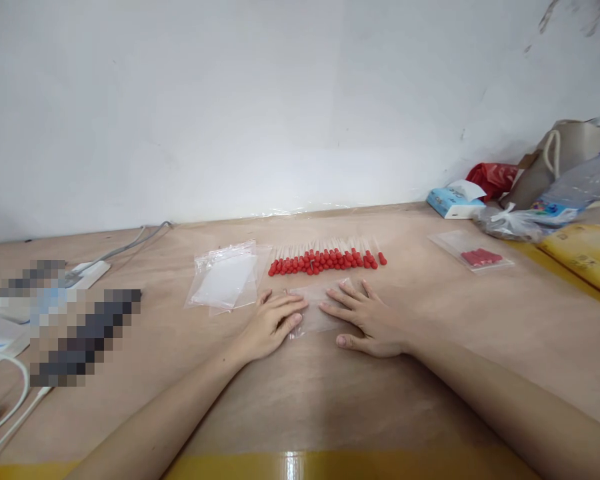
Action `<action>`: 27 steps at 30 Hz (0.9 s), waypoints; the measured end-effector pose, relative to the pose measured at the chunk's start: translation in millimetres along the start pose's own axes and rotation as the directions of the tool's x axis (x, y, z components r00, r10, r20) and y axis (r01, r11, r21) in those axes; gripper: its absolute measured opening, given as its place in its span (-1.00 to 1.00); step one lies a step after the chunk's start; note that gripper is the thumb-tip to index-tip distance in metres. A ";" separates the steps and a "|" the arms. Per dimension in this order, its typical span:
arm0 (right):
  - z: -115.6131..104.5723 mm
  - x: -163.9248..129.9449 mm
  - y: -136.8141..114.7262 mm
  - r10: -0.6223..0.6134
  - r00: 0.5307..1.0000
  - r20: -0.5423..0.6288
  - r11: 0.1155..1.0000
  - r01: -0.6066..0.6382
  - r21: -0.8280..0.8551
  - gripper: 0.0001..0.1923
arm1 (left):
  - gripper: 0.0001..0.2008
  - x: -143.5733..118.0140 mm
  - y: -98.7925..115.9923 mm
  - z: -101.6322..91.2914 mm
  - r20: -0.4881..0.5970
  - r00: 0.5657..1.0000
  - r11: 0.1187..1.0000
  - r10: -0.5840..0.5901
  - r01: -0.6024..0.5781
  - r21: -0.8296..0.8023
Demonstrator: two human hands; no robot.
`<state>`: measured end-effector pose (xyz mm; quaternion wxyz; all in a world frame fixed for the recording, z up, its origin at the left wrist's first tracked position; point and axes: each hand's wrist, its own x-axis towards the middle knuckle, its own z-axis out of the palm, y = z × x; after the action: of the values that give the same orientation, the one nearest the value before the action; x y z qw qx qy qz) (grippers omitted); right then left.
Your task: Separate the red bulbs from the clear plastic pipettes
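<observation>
A clear plastic zip bag [320, 310] lies flat on the tabletop. My left hand [275, 323] rests on the bag's left end, fingers stretched out and holding nothing. My right hand [367, 320] is spread flat over the right end, also holding nothing. Just beyond the bag lies a row of droppers [327, 259], with red bulbs toward me and thin clear stems pointing to the wall. To their left is a loose stack of similar bags [225, 277]. At the right, another zip bag [483, 257] has several red bulb-like pieces inside.
Cables and a white power strip [87, 273] run along the left, beside a pixelated dark object [87, 337]. At the back right stand a blue tissue pack [455, 202], a plastic bottle [583, 180], a tied plastic bag [507, 223] and a yellow packet [587, 257]. A white wall borders the table.
</observation>
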<state>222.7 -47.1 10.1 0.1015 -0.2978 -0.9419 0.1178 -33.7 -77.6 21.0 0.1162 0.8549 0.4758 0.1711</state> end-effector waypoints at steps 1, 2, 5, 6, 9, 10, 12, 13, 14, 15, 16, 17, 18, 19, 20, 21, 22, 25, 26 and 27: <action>-0.8 1.0 1.4 0.011 0.997 -0.077 1.000 -0.009 0.026 -0.40 | -0.68 1.8 -2.3 1.6 -0.079 0.997 0.999 -0.025 0.023 -0.030; -1.7 2.4 4.2 0.041 0.982 -0.183 0.998 -0.031 0.055 -0.48 | -0.69 3.8 -4.7 2.7 -0.150 0.988 0.998 -0.048 0.041 -0.049; -5.7 6.2 23.4 0.231 0.814 -0.533 0.972 -0.173 0.157 -0.70 | -0.69 9.7 -10.9 3.1 -0.242 0.965 0.994 -0.105 0.092 -0.064; -7.6 6.5 33.0 0.305 0.736 -0.604 0.952 -0.242 0.186 -0.73 | -0.67 11.2 -12.4 2.3 -0.237 0.964 0.992 -0.123 0.109 -0.068; -13.9 4.0 65.4 0.541 0.544 -0.641 0.821 -0.507 0.263 -0.79 | -0.64 13.3 -16.1 0.1 -0.200 0.966 0.984 -0.164 0.144 -0.107; -15.7 2.7 75.3 0.601 0.521 -0.606 0.774 -0.569 0.279 -0.78 | -0.62 13.2 -17.2 -0.1 -0.185 0.967 0.980 -0.176 0.154 -0.126; -18.5 1.7 91.1 0.687 0.489 -0.537 0.696 -0.655 0.295 -0.75 | -0.56 12.2 -18.8 0.6 -0.150 0.966 0.968 -0.212 0.186 -0.171; -19.4 2.4 96.6 0.724 0.472 -0.502 0.659 -0.688 0.304 -0.72 | -0.55 11.6 -18.9 1.3 -0.129 0.963 0.959 -0.236 0.209 -0.192; -20.2 4.1 100.6 0.759 0.455 -0.466 0.622 -0.719 0.309 -0.68 | -0.57 10.8 -18.5 2.0 -0.105 0.961 0.951 -0.255 0.230 -0.206; -20.9 6.5 103.2 0.789 0.442 -0.427 0.587 -0.747 0.312 -0.65 | -0.62 10.1 -17.4 2.5 -0.083 0.960 0.945 -0.267 0.244 -0.216; -21.5 9.4 104.7 0.812 0.433 -0.391 0.559 -0.768 0.312 -0.63 | -0.69 9.5 -15.9 2.5 -0.065 0.961 0.942 -0.269 0.248 -0.225; -21.9 12.5 105.2 0.827 0.431 -0.361 0.542 -0.782 0.309 -0.64 | -0.75 8.9 -14.3 1.8 -0.058 0.961 0.938 -0.269 0.248 -0.242; -22.2 15.6 105.2 0.832 0.437 -0.342 0.537 -0.787 0.303 -0.65 | -0.76 8.3 -13.3 0.2 -0.070 0.959 0.931 -0.274 0.247 -0.269; -22.1 18.2 104.7 0.831 0.447 -0.332 0.542 -0.785 0.299 -0.67 | -0.75 7.7 -13.5 -2.3 -0.107 0.950 0.919 -0.294 0.250 -0.303; -21.8 20.4 104.1 0.826 0.458 -0.330 0.551 -0.779 0.298 -0.68 | -0.74 6.9 -15.5 -5.8 -0.169 0.928 0.904 -0.331 0.261 -0.339; -21.3 22.0 103.4 0.821 0.464 -0.332 0.558 -0.775 0.297 -0.69 | -0.73 5.9 -19.8 -10.1 -0.252 0.889 0.887 -0.383 0.278 -0.369; -20.8 23.0 102.7 0.818 0.467 -0.335 0.562 -0.772 0.296 -0.69 | -0.74 4.6 -26.5 -14.9 -0.341 0.831 0.870 -0.439 0.299 -0.392; -21.2 22.4 101.2 0.818 0.457 -0.349 0.557 -0.779 0.287 -0.66 | -0.73 -2.8 -58.4 -28.8 -0.531 0.603 0.800 -0.595 0.386 -0.459; -22.7 20.8 101.3 0.821 0.448 -0.354 0.551 -0.783 0.288 -0.65 | -0.70 -6.1 -70.3 -32.2 -0.534 0.541 0.759 -0.650 0.425 -0.494; -24.7 18.2 101.9 0.825 0.432 -0.365 0.541 -0.791 0.286 -0.64 | -0.65 -9.7 -81.2 -34.9 -0.536 0.488 0.724 -0.689 0.477 -0.498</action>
<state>269.4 48.6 7.0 0.2625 -0.7260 -0.6258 0.1114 -115.3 -42.4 21.8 0.1024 0.4838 0.7165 0.4919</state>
